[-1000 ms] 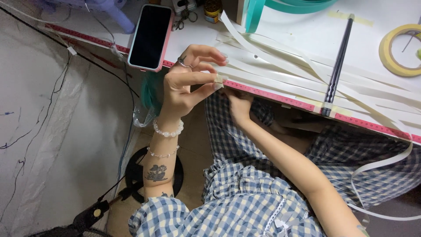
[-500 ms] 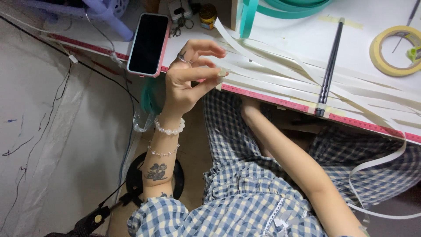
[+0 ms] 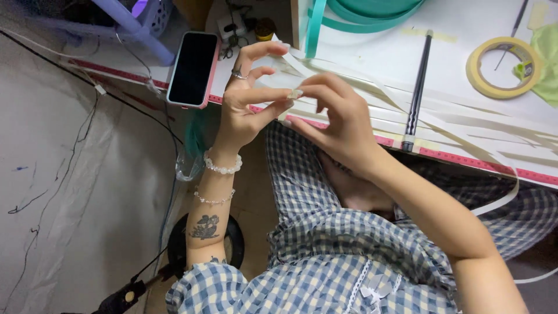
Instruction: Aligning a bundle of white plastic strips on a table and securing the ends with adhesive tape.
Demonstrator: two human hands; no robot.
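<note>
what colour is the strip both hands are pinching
White, or pale cream: the paper strip pinched between both hands' fingers, seen in the head view.

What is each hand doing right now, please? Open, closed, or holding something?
Left hand: fingers pinched shut on the white paper strip.
Right hand: fingers also pinched shut on the same strip, at the table edge.
</note>
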